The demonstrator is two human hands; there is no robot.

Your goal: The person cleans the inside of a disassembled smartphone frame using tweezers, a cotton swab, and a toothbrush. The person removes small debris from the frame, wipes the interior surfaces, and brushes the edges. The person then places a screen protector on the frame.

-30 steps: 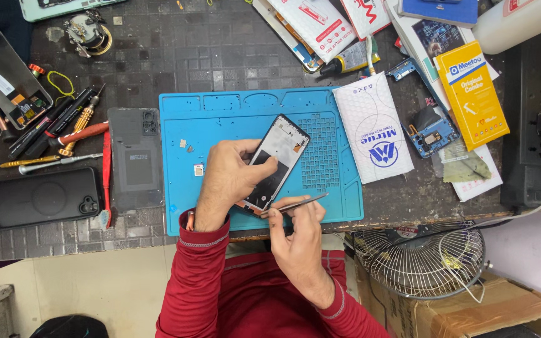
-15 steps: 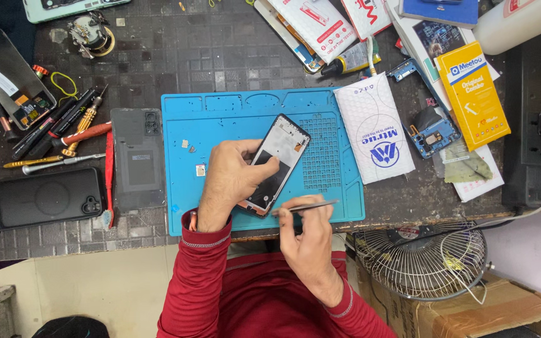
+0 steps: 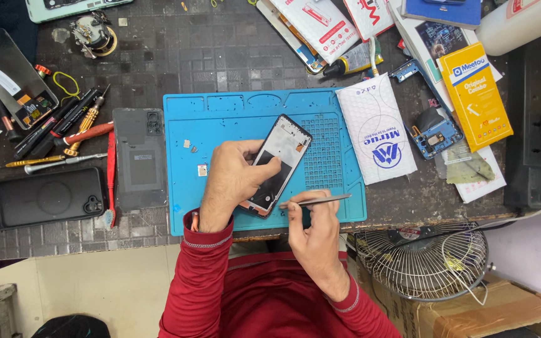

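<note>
One opened phone (image 3: 278,164) on blue mat (image 3: 220,119), long axis tilted, top end toward upper right. Left hand (image 3: 236,178) clasps lower half. Right hand (image 3: 313,225) pinches tweezers (image 3: 317,201), tip at phone's lower edge. Grey back cover (image 3: 139,158) left on bench (image 3: 220,56).

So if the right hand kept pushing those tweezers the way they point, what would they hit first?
The right hand holds the tweezers, whose tip points left at the lower edge of the phone. They would likely meet that edge first, though the depth is hard to judge.
</note>
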